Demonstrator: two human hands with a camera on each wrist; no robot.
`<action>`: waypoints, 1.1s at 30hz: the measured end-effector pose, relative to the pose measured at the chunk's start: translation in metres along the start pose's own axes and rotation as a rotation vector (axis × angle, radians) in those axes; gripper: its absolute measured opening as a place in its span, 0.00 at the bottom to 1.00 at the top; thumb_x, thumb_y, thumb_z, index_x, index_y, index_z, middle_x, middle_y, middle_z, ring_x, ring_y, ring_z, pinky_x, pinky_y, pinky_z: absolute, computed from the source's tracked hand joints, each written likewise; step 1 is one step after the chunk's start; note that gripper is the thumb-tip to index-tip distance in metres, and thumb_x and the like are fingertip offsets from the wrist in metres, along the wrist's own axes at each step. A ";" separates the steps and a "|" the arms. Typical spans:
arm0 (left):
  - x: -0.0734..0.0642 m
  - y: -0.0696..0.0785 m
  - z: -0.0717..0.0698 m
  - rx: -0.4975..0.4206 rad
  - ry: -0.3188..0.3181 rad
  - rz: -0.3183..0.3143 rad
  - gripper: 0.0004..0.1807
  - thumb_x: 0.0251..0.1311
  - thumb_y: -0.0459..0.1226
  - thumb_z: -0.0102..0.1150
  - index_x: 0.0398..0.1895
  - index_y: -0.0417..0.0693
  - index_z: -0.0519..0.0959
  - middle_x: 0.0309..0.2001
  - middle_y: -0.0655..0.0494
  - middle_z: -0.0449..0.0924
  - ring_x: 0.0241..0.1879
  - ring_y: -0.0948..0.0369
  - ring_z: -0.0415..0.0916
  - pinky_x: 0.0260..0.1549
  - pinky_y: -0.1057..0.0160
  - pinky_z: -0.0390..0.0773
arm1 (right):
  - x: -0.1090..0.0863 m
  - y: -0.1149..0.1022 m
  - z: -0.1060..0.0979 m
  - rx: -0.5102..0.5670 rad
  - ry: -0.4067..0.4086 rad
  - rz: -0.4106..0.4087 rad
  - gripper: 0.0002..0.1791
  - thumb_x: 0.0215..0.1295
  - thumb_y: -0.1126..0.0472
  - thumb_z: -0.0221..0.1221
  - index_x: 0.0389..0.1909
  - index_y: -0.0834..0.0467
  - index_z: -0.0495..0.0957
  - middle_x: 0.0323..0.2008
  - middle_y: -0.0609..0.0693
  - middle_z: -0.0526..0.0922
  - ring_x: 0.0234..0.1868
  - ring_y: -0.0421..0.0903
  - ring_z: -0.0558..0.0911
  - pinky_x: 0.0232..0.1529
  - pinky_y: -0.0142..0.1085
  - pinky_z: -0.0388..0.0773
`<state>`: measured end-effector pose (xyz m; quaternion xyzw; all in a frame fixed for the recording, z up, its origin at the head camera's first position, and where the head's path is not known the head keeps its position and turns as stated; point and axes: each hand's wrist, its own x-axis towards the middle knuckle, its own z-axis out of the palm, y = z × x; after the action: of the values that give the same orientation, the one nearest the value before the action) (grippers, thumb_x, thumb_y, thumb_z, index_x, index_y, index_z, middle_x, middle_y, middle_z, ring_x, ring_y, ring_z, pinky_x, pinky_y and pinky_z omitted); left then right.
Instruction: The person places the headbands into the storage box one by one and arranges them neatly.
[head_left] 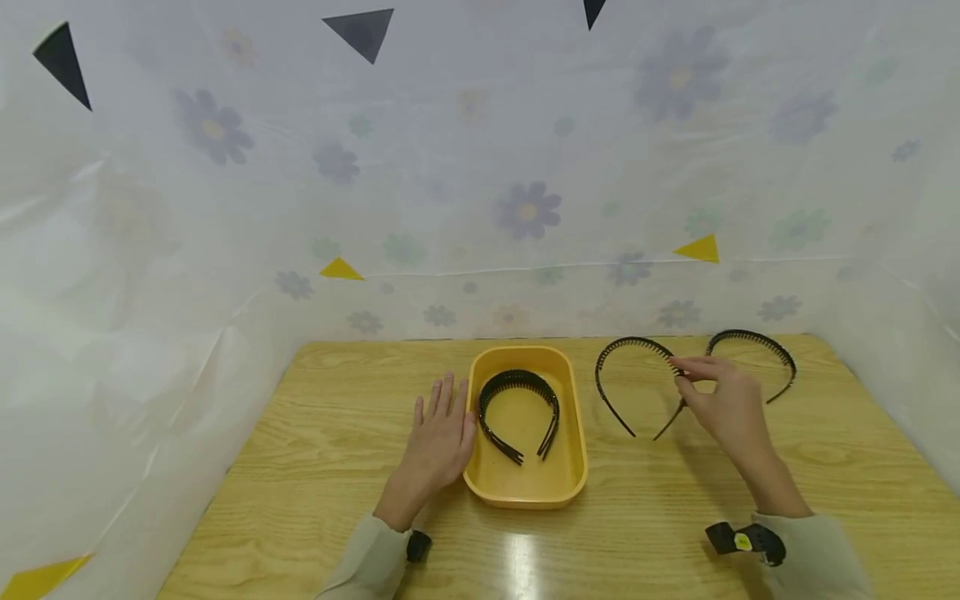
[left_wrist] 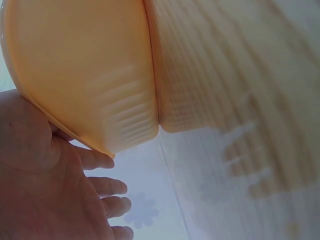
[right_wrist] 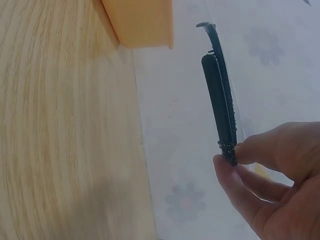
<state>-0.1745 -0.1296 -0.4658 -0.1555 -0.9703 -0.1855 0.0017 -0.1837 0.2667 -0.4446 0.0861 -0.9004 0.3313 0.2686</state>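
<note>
A yellow tray (head_left: pixel 525 490) stands on the table, with black toothed headbands (head_left: pixel 517 379) nested together inside it. My left hand (head_left: pixel 435 442) rests along the tray's left side, fingers straight; in the left wrist view the hand (left_wrist: pixel 45 180) touches the rim of the tray (left_wrist: pixel 75 60). To the right of the tray, my right hand (head_left: pixel 723 408) pinches one side of a black headband (head_left: pixel 633 340) between thumb and fingers. The right wrist view shows this headband (right_wrist: pixel 220 100) nearly edge-on, held up off the table. Another black headband (head_left: pixel 750 335) lies partly hidden behind the right hand.
The wooden table (head_left: pixel 330 417) ends at a pale sheet (head_left: pixel 450 208) printed with flowers, which hangs behind it and at the sides. Black and yellow triangles (head_left: pixel 701 248) are stuck on the sheet. Each wrist wears a black strap (head_left: pixel 750 542).
</note>
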 end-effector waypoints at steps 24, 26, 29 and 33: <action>0.001 0.000 0.001 0.013 0.004 0.003 0.32 0.83 0.46 0.30 0.83 0.41 0.49 0.82 0.40 0.38 0.80 0.41 0.38 0.74 0.35 0.40 | -0.002 -0.013 0.012 0.035 -0.004 -0.040 0.14 0.59 0.76 0.68 0.46 0.65 0.89 0.43 0.63 0.86 0.19 0.37 0.76 0.09 0.27 0.52; 0.001 0.000 0.001 0.014 0.003 0.002 0.32 0.83 0.47 0.30 0.83 0.42 0.49 0.82 0.40 0.38 0.80 0.42 0.38 0.74 0.35 0.40 | -0.002 -0.015 0.013 0.035 -0.002 -0.040 0.14 0.59 0.75 0.68 0.46 0.65 0.89 0.44 0.63 0.86 0.21 0.44 0.80 0.09 0.27 0.52; 0.000 0.000 0.001 0.016 0.002 0.002 0.32 0.83 0.47 0.29 0.83 0.42 0.49 0.82 0.41 0.38 0.80 0.42 0.38 0.74 0.35 0.40 | -0.001 -0.016 0.015 0.029 0.005 -0.044 0.14 0.59 0.75 0.69 0.46 0.65 0.89 0.44 0.64 0.86 0.27 0.53 0.84 0.09 0.27 0.51; 0.000 0.000 0.000 0.017 0.004 0.001 0.32 0.83 0.47 0.29 0.83 0.42 0.49 0.82 0.40 0.39 0.80 0.42 0.38 0.74 0.35 0.40 | 0.000 -0.019 0.018 0.031 0.003 -0.048 0.14 0.59 0.75 0.68 0.46 0.65 0.89 0.44 0.64 0.86 0.31 0.57 0.85 0.10 0.28 0.52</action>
<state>-0.1745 -0.1292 -0.4658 -0.1559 -0.9716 -0.1777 0.0050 -0.1845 0.2405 -0.4453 0.1115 -0.8924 0.3387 0.2764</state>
